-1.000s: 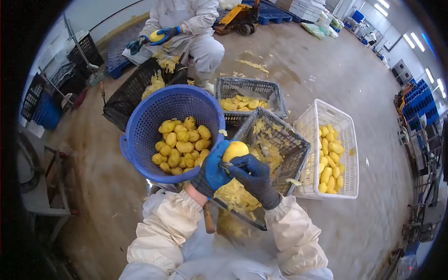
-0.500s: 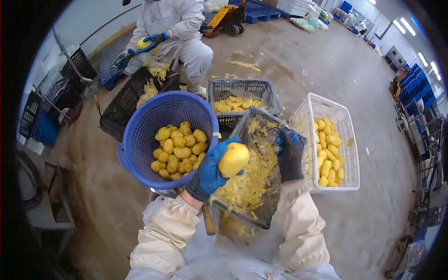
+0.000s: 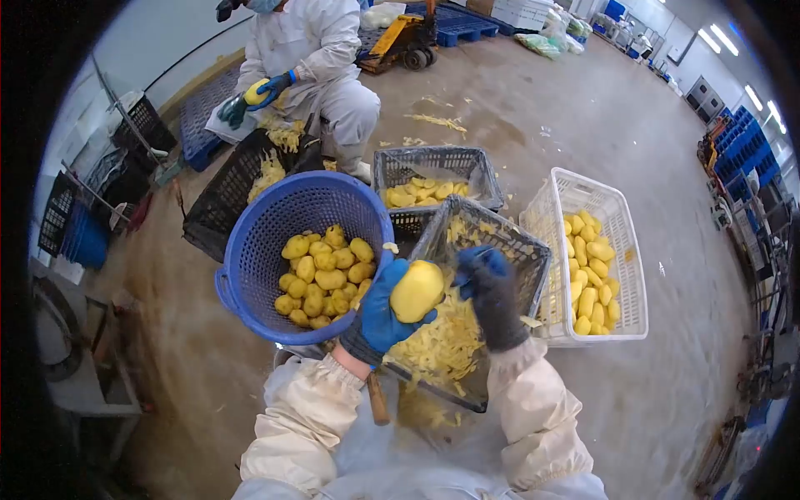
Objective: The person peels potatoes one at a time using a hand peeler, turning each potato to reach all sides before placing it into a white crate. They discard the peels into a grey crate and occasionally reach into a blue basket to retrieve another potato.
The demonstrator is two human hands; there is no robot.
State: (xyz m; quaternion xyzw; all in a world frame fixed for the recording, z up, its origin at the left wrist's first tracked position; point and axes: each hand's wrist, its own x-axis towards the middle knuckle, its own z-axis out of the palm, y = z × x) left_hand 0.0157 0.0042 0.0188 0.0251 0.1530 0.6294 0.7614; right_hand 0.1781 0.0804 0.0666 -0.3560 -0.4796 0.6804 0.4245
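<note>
My left hand (image 3: 379, 318), in a blue glove, is wrapped round a pale yellow peeled potato (image 3: 417, 292). Close to its right is my gloved right hand (image 3: 492, 292), fingers curled; whatever they grip is hidden. Both hands are over a dark crate (image 3: 521, 254) holding a heap of potato peelings (image 3: 446, 346). Left of my hands, a blue round basket (image 3: 250, 250) contains several unpeeled-looking potatoes (image 3: 329, 275). A wooden handle (image 3: 378, 402) sticks out below my left wrist.
At right stands a white crate (image 3: 612, 332) with peeled potatoes (image 3: 592, 275). Behind the peelings is another dark crate (image 3: 433, 157) with potatoes. A gloved co-worker (image 3: 308, 50) holds a potato beside a black crate (image 3: 218, 196) with peelings. Further back is a yellow pallet jack (image 3: 392, 46).
My right hand has moved left from the crate's right side, closer to the potato. My left hand keeps the potato in nearly the same spot. The co-worker's hands have shifted slightly.
</note>
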